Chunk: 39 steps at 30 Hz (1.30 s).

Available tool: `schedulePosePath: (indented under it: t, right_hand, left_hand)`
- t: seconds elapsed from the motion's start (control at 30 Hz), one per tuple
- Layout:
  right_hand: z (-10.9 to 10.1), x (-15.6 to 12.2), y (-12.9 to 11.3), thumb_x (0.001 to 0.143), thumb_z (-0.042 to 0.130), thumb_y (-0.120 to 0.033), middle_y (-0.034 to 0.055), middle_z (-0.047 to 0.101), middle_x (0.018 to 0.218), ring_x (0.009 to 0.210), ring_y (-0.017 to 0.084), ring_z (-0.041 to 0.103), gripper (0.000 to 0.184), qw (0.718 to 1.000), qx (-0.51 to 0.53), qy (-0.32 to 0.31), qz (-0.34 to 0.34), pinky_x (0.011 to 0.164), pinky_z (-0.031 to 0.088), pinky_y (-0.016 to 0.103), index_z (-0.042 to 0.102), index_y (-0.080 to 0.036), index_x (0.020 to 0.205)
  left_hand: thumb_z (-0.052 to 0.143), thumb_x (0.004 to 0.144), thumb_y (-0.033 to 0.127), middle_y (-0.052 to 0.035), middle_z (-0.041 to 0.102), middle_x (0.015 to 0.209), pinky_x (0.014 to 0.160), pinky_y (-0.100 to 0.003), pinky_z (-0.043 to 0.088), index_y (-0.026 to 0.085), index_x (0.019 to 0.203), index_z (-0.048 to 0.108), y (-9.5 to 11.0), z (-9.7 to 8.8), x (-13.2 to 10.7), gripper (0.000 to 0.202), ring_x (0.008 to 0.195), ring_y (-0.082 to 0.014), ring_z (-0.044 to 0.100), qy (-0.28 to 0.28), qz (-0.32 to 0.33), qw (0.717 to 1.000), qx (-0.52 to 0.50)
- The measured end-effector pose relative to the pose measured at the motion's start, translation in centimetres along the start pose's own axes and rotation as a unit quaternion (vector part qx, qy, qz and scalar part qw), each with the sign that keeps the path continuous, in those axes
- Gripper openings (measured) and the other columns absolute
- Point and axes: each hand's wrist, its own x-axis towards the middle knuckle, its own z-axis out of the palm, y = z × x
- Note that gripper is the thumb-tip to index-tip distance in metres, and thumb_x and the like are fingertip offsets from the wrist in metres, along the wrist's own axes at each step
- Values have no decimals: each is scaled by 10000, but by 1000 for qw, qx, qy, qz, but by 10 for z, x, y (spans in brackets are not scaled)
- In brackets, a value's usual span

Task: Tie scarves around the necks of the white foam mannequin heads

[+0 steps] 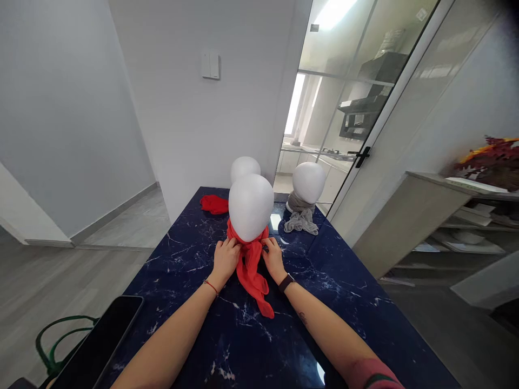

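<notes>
A white mannequin head (251, 205) stands upright on the dark blue table, with a red scarf (252, 267) wrapped round its neck. The scarf's loose end trails down the front onto the tabletop. On the left side of the neck, my left hand (227, 258) has its fingers closed on the scarf's edge. My right hand (273, 258) is at the right side of the neck, fingers curled against the red cloth. The fingertips of both hands are partly hidden by the fabric.
Behind stands another white mannequin head (244, 166), beside a bunched red cloth (213, 204). At the right back, a third white head (308, 182) wears a grey scarf (301, 219). A phone or tablet (101, 340) lies at the left edge of the marble-patterned table (328, 302).
</notes>
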Motion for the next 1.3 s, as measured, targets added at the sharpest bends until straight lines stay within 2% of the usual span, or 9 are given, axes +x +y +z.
schedulePosePath:
  t: [0.2, 0.4, 0.53, 0.63, 0.73, 0.87, 1.03, 1.17, 1.3]
  right_hand:
    - [-3, 2, 6, 811, 486, -169, 45, 570, 870, 787, 178, 555, 118, 1000, 1, 27, 11, 703, 465, 301, 600, -193, 833]
    - [-6, 5, 10, 816, 519, -269, 40, 592, 809, 734, 171, 551, 131, 997, 25, 58, 37, 681, 446, 290, 614, -187, 780]
    - [-9, 8, 18, 722, 617, -312, 31, 613, 785, 712, 171, 553, 143, 983, 109, 96, 115, 690, 433, 291, 636, -178, 769]
    - [-11, 12, 29, 655, 652, -315, 19, 621, 756, 675, 163, 544, 164, 957, 173, 136, 190, 681, 424, 288, 626, -174, 734]
    - [-13, 16, 40, 653, 636, -323, 17, 625, 761, 673, 153, 540, 172, 934, 215, 171, 229, 669, 423, 274, 618, -170, 730]
    - [-19, 23, 55, 649, 642, -280, -9, 606, 691, 641, 127, 535, 146, 890, 293, 198, 289, 612, 433, 236, 594, -170, 733]
    - [-31, 32, 65, 775, 539, -207, -25, 605, 638, 575, 111, 579, 21, 803, 429, 167, 378, 564, 496, 231, 538, -208, 754]
    - [-47, 34, 65, 901, 364, -220, 24, 660, 772, 743, 120, 656, 200, 742, 515, 120, 412, 701, 554, 281, 520, -214, 777]
    - [-62, 33, 60, 950, 218, -431, 65, 665, 989, 954, 186, 650, 378, 669, 611, 57, 419, 802, 546, 445, 523, -215, 894]
  left_hand:
    - [448, 878, 177, -63, 650, 917, 716, -383, 323, 204, 880, 666, -4, 1, 0, 220, 860, -225, 539, 9, 17, 1000, 10]
    - [431, 893, 191, -51, 651, 877, 700, -371, 298, 201, 819, 653, -6, -1, -1, 235, 826, -213, 536, 30, 1, 1000, 0]
    - [426, 900, 217, -48, 654, 868, 695, -364, 289, 207, 798, 658, -7, -1, 0, 253, 802, -207, 539, 35, -13, 999, -28]
    - [423, 897, 199, -38, 653, 855, 698, -357, 292, 212, 788, 662, -10, -1, -1, 263, 790, -198, 545, 34, -26, 998, -53]
    - [419, 897, 195, -38, 654, 863, 701, -353, 298, 212, 797, 673, -13, 0, -2, 274, 801, -193, 559, 38, -41, 996, -76]
    - [442, 887, 198, -39, 653, 854, 689, -347, 304, 208, 804, 684, -17, 2, -2, 256, 802, -189, 576, 40, -64, 993, -96]
    - [478, 875, 203, -31, 646, 850, 720, -335, 329, 214, 868, 685, -20, 6, -4, 207, 803, -175, 571, 54, -43, 989, -133]
    - [479, 876, 206, -35, 642, 878, 762, -335, 349, 208, 886, 674, -21, 10, -5, 195, 805, -169, 561, 61, -42, 986, -149]
    - [488, 871, 190, -35, 631, 885, 767, -328, 366, 204, 897, 665, -21, 14, -5, 179, 806, -164, 554, 63, -38, 984, -162]
